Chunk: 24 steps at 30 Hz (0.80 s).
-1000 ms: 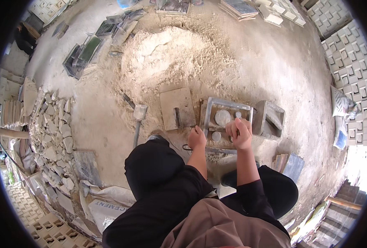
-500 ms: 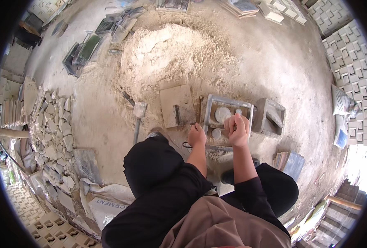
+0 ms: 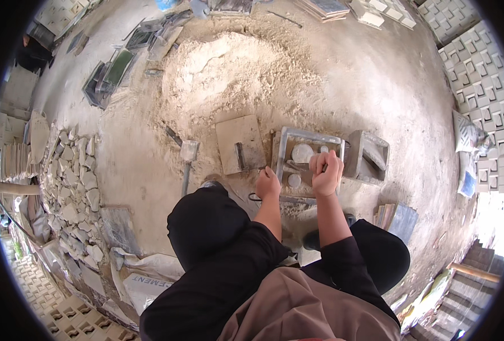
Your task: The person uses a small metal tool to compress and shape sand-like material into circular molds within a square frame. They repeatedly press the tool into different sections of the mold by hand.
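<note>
In front of me lies a rectangular grey metal mould frame [image 3: 311,134], coated with pale dust. Inside it are a large round pale disc [image 3: 303,153], a smaller disc [image 3: 294,181] and another small one [image 3: 324,149] just beyond my right hand. My right hand [image 3: 327,175] is closed in a fist over the frame's right side; a bit of a thin dark handle shows between its fingers, its kind unclear. At the frame's left side my left hand [image 3: 268,184] is closed, its fingers curled together. Whatever it may hold is hidden.
A dusty square board with a dark handle [image 3: 236,139] lies left of the frame; a grey open box [image 3: 370,153] stands right. Farther left is a hammer-like tool [image 3: 189,152]. Beyond rises a heap of pale powder [image 3: 229,68]. Broken pieces [image 3: 73,187] cover the left floor.
My right hand has shifted slightly right over the frame and turned a little. My left hand stays beside the frame. The whole view has shifted slightly.
</note>
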Each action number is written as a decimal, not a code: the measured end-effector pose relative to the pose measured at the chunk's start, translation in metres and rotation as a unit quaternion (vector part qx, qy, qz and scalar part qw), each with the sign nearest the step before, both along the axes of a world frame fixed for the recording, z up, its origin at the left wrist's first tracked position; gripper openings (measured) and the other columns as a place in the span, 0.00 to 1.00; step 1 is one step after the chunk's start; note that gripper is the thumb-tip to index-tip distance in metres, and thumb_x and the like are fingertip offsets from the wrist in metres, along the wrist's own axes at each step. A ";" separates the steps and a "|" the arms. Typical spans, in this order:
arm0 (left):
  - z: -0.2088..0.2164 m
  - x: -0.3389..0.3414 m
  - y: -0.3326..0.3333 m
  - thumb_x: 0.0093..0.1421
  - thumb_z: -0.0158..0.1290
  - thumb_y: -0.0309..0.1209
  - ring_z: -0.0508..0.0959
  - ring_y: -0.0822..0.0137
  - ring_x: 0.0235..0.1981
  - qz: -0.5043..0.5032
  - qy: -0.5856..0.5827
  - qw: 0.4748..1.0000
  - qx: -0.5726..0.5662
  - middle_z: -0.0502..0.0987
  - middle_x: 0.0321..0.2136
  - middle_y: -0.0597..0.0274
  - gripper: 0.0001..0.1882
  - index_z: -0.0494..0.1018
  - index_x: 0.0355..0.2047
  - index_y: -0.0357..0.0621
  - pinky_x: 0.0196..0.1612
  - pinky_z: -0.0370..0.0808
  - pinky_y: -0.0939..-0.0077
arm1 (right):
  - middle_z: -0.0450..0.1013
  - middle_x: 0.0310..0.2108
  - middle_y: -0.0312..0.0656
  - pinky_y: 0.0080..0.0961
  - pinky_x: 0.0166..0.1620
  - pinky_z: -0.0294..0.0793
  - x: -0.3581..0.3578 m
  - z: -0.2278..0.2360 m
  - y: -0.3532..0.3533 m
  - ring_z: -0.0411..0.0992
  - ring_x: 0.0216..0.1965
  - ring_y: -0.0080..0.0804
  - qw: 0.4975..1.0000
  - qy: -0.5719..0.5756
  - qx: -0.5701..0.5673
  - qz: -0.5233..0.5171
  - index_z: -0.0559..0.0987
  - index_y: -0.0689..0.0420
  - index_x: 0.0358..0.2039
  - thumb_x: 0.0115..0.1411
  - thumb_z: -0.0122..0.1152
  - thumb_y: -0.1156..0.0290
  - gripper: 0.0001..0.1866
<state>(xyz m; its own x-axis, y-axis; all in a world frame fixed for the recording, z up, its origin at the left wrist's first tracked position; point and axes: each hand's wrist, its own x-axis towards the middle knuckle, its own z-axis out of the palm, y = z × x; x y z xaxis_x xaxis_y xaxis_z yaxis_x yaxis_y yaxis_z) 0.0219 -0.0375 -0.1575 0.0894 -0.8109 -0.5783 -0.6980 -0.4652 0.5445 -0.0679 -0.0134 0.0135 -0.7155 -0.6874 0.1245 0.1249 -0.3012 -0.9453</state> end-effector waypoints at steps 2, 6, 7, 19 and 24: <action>0.002 0.000 -0.001 0.60 0.32 0.48 0.73 0.48 0.35 -0.001 0.000 1.000 0.007 0.75 0.31 0.51 0.22 0.71 0.33 0.47 0.37 0.67 0.53 | 0.50 0.05 0.33 0.21 0.16 0.45 -0.007 0.004 -0.009 0.50 0.09 0.21 0.999 -0.007 0.029 -0.023 0.54 0.56 0.05 0.63 0.34 0.63 0.28; 0.004 0.000 -0.002 0.60 0.31 0.48 0.73 0.48 0.35 -0.002 -0.002 1.000 -0.004 0.75 0.30 0.51 0.23 0.71 0.32 0.47 0.36 0.68 0.53 | 0.51 0.05 0.33 0.21 0.16 0.45 0.004 0.004 0.006 0.49 0.10 0.21 0.999 0.024 -0.022 -0.003 0.55 0.56 0.05 0.63 0.35 0.61 0.28; 0.004 0.000 0.000 0.60 0.31 0.48 0.73 0.48 0.35 -0.004 0.000 1.000 -0.014 0.75 0.30 0.51 0.23 0.71 0.32 0.47 0.36 0.68 0.53 | 0.51 0.05 0.33 0.21 0.16 0.45 0.003 0.001 0.008 0.49 0.09 0.21 1.000 0.019 -0.002 -0.006 0.55 0.56 0.05 0.63 0.35 0.61 0.28; 0.012 -0.001 -0.002 0.60 0.31 0.47 0.72 0.48 0.37 0.012 -0.002 1.000 0.001 0.75 0.33 0.51 0.24 0.72 0.33 0.43 0.40 0.66 0.55 | 0.50 0.05 0.33 0.21 0.15 0.45 -0.016 0.003 0.002 0.49 0.08 0.22 0.998 -0.035 -0.060 0.006 0.57 0.56 0.05 0.62 0.36 0.66 0.26; 0.004 0.002 -0.002 0.59 0.32 0.48 0.73 0.48 0.34 0.003 -0.003 1.000 -0.022 0.75 0.29 0.51 0.22 0.71 0.31 0.47 0.36 0.67 0.52 | 0.50 0.05 0.33 0.22 0.14 0.45 -0.016 0.004 0.007 0.48 0.08 0.23 0.995 -0.067 -0.074 -0.020 0.56 0.56 0.06 0.62 0.36 0.67 0.25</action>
